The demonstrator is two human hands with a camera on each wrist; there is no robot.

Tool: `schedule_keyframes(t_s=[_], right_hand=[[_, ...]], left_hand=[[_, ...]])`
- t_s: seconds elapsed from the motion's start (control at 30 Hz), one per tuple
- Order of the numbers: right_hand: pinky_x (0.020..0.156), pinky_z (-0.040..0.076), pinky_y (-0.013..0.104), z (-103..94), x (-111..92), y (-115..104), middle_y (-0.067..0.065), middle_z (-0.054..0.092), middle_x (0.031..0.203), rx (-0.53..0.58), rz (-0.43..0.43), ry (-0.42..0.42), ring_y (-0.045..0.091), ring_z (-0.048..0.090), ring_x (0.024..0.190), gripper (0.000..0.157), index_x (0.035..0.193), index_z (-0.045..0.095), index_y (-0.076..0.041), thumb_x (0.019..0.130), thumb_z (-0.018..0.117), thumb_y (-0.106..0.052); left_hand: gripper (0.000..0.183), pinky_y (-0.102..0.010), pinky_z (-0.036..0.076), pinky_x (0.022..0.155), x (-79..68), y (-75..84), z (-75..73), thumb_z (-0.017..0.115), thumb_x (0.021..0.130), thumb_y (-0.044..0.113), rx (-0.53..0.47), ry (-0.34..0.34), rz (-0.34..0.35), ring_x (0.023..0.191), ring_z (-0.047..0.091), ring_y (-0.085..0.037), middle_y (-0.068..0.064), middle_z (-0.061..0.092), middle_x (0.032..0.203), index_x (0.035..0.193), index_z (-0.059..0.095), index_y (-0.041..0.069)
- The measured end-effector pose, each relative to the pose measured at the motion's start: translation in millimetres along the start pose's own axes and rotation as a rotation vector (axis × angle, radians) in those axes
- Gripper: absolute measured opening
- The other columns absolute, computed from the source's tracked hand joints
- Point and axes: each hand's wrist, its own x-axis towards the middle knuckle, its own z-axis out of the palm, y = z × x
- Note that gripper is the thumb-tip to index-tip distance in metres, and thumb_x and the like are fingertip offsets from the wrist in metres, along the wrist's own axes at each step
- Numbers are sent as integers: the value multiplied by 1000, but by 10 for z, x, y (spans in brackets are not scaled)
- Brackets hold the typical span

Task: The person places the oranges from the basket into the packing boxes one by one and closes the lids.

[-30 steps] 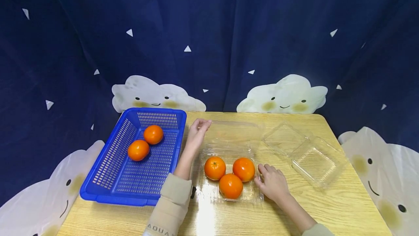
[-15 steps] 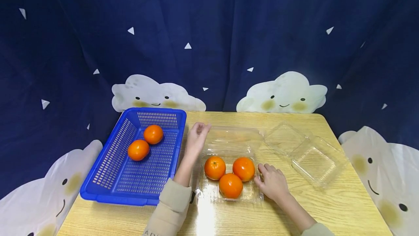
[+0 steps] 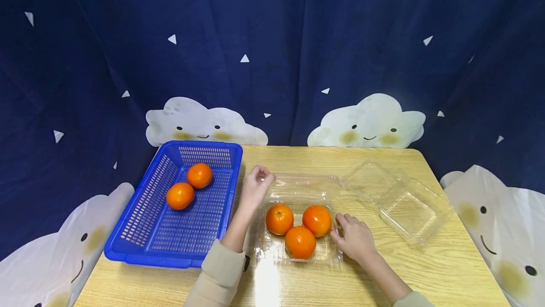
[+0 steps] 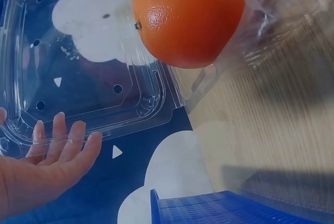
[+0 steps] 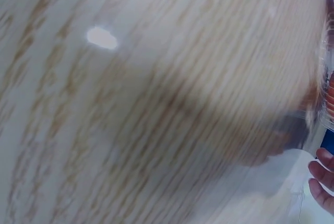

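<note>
A clear plastic clamshell container (image 3: 272, 245) stands on the table with its lid (image 3: 304, 181) raised at the back. Inside sit three oranges, one at the left (image 3: 279, 219), one at the right (image 3: 317, 220) and one in front (image 3: 300, 242). My left hand (image 3: 254, 191) holds the lid's left edge with curled fingers; the left wrist view shows the fingertips (image 4: 75, 132) at the lid's rim. Beside the container's right wall, my right hand (image 3: 354, 238) rests with loosely bent fingers, near the right orange. Only a few right fingertips (image 5: 322, 177) show in the right wrist view.
On the left stands a blue plastic basket (image 3: 213, 231) holding two oranges (image 3: 189, 186). Another clear clamshell (image 3: 410, 210) lies opened on the table's right side. A dark blue curtain with white clouds (image 3: 366, 122) hangs behind the wooden table (image 3: 443, 274).
My left hand has drawn a little toward me, and the lid's upper edge has come lower and nearer with it. The right hand and the oranges have stayed in place.
</note>
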Motion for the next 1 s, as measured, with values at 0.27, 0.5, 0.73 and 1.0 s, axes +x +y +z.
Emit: schedule_keyframes(t_s=[0.27,0.5,0.73,1.0], right_hand=[[50,37,29,-5,12,11,-4,46,68,90,17,-7,13,43,60,19,84,54,-13,74,65,-26],[48,35,26,-102,56,40,-4,48,68,337,123,-207,10,44,59,18,85,51,-16,78,64,-27],[69,45,30,-304,122,64,4,58,90,598,231,-280,16,55,80,26,102,52,-3,84,59,-21],[86,45,42,-634,217,-44,21,52,117,915,392,-99,33,52,105,38,121,44,2,97,39,-27]], left_hand=[[18,-41,44,85,-100,-20,-35,64,77,16,-5,-46,65,91,57,-28,-13,62,86,84,59,1],[16,-47,41,93,-193,-59,-57,62,80,16,-11,-86,72,106,55,-33,-13,64,99,88,61,3],[18,-47,42,91,-253,-85,-78,62,80,19,-19,-101,112,107,55,-33,-13,64,100,89,61,3],[17,-43,45,90,-291,-140,-80,62,80,16,-18,-102,148,106,56,-31,-14,63,100,90,62,2]])
